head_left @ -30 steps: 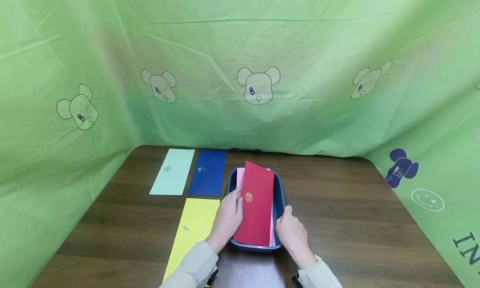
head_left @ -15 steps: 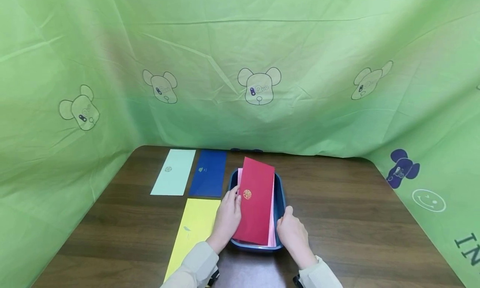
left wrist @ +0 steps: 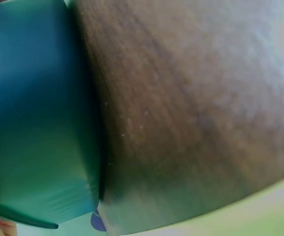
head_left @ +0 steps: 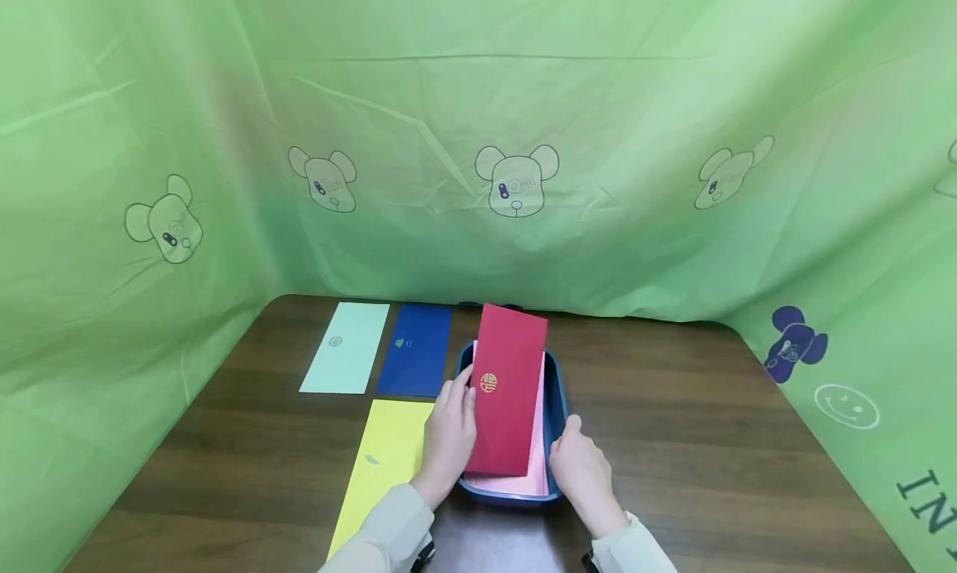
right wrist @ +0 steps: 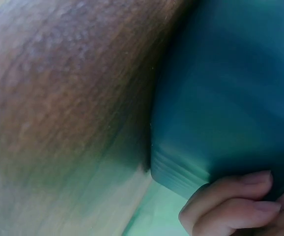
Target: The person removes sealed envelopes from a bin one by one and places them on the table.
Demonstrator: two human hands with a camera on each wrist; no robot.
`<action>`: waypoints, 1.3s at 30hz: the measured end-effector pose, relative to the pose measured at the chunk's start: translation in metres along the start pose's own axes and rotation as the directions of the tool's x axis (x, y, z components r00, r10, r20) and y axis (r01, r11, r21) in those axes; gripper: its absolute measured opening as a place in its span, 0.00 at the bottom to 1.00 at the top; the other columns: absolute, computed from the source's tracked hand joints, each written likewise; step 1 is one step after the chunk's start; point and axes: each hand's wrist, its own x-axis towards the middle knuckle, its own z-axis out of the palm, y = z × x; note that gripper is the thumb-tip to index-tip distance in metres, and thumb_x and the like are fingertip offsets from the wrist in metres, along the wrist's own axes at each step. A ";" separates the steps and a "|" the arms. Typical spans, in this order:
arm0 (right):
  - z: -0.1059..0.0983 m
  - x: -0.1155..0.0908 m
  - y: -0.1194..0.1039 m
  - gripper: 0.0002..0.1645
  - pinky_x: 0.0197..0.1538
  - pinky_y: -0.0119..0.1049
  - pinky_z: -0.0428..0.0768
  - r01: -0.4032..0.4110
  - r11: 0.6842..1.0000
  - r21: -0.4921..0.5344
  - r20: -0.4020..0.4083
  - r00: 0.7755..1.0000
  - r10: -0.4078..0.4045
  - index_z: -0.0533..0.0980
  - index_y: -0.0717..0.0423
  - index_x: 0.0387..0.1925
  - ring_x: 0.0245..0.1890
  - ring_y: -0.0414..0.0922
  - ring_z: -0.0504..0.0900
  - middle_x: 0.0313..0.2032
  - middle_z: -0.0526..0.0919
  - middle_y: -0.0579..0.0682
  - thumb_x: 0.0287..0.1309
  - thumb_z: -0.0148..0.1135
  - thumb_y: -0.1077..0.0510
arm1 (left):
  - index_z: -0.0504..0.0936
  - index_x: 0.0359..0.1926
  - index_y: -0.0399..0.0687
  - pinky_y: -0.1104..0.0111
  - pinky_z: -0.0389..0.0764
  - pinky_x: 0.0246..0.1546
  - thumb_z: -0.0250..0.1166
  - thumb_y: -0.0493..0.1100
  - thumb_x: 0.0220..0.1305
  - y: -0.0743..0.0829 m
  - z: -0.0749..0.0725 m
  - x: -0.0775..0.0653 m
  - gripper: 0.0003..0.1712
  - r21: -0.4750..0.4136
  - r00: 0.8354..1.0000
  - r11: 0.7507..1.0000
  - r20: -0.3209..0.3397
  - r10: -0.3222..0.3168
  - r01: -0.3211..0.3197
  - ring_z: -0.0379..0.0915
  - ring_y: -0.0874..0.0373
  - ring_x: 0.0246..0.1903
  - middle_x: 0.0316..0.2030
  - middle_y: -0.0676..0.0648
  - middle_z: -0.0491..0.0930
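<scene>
My left hand (head_left: 447, 440) holds a red envelope (head_left: 514, 423) with a gold round emblem by its left edge, thumb on the front. The envelope leans over a blue plastic basket (head_left: 555, 407), its top end reaching past the far rim. Beneath it, pink paper (head_left: 535, 478) lies in the basket. At the basket's right side, my right hand (head_left: 583, 472) grips the rim; its curled fingers (right wrist: 230, 209) show against the outer wall in the right wrist view. The left wrist view is mostly the basket's outside (left wrist: 39, 108), with a sliver of fingers at the lower left corner.
Left of the basket, a mint envelope (head_left: 345, 349) and a dark blue envelope (head_left: 414, 349) lie side by side on the brown wooden table (head_left: 695, 440). A yellow envelope (head_left: 381, 457) lies nearer, partly under the left forearm. Green cloth (head_left: 419, 249) surrounds the table's back and sides.
My left hand has raised the red envelope and shifted it slightly left and away from me, uncovering more of the pink paper. The right hand stays on the basket's rim.
</scene>
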 end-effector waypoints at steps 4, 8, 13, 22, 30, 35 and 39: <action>0.000 0.000 -0.001 0.13 0.21 0.45 0.74 -0.009 1.000 -0.002 0.007 1.000 0.009 0.62 0.68 0.40 0.17 0.50 0.74 0.17 0.74 0.58 0.60 0.50 0.61 | 0.66 0.64 0.44 0.73 0.76 0.22 0.52 0.42 0.68 0.000 -0.005 0.003 0.24 -0.041 0.998 0.999 -0.062 -0.014 0.012 0.64 0.66 0.22 0.37 0.46 0.74; -0.001 -0.001 -0.002 0.15 0.22 0.45 0.74 -0.028 1.000 -0.006 0.039 0.999 0.028 0.61 0.69 0.43 0.18 0.50 0.74 0.18 0.73 0.58 0.61 0.49 0.60 | 0.66 0.64 0.44 0.70 0.76 0.23 0.50 0.42 0.69 0.000 -0.014 0.009 0.23 -0.090 0.989 0.995 -0.136 -0.054 0.042 0.65 0.64 0.24 0.37 0.45 0.73; -0.002 0.000 -0.001 0.14 0.23 0.48 0.73 -0.027 0.999 -0.040 0.028 0.999 0.029 0.62 0.68 0.41 0.21 0.55 0.77 0.22 0.78 0.63 0.60 0.48 0.60 | 0.67 0.63 0.43 0.66 0.76 0.25 0.47 0.43 0.71 0.000 -0.030 0.016 0.22 -0.109 0.977 0.992 -0.195 -0.082 0.061 0.66 0.61 0.27 0.35 0.44 0.71; -0.002 0.001 0.000 0.11 0.23 0.50 0.73 -0.003 0.998 -0.055 0.005 1.000 0.003 0.62 0.66 0.39 0.23 0.59 0.79 0.25 0.81 0.67 0.59 0.48 0.60 | 0.66 0.64 0.41 0.55 0.76 0.36 0.48 0.40 0.70 -0.018 -0.071 0.017 0.23 -0.113 0.965 0.980 -0.185 -0.184 0.165 0.71 0.49 0.34 0.41 0.38 0.72; -0.002 0.001 -0.003 0.12 0.24 0.50 0.74 -0.019 0.998 -0.055 0.020 1.000 0.020 0.63 0.67 0.40 0.23 0.57 0.78 0.24 0.80 0.65 0.60 0.49 0.61 | 0.62 0.66 0.40 0.50 0.75 0.41 0.45 0.39 0.71 -0.049 -0.105 0.007 0.24 -0.072 0.945 0.951 -0.106 -0.308 0.302 0.71 0.44 0.40 0.45 0.35 0.70; -0.002 0.002 -0.002 0.12 0.24 0.50 0.74 -0.021 0.998 -0.062 0.004 1.000 0.021 0.63 0.66 0.40 0.22 0.57 0.78 0.24 0.80 0.64 0.59 0.50 0.60 | 0.62 0.65 0.34 0.50 0.72 0.40 0.44 0.38 0.71 -0.066 -0.126 0.003 0.24 -0.026 0.936 0.941 -0.097 -0.338 0.338 0.71 0.40 0.40 0.45 0.31 0.71; -0.001 0.003 -0.002 0.12 0.25 0.51 0.74 -0.026 0.998 -0.064 0.008 1.000 0.027 0.63 0.66 0.40 0.23 0.58 0.79 0.25 0.80 0.65 0.60 0.50 0.60 | 0.64 0.62 0.28 0.48 0.70 0.42 0.45 0.37 0.70 -0.081 -0.142 0.003 0.23 0.014 0.928 0.933 -0.104 -0.357 0.361 0.70 0.37 0.42 0.44 0.27 0.72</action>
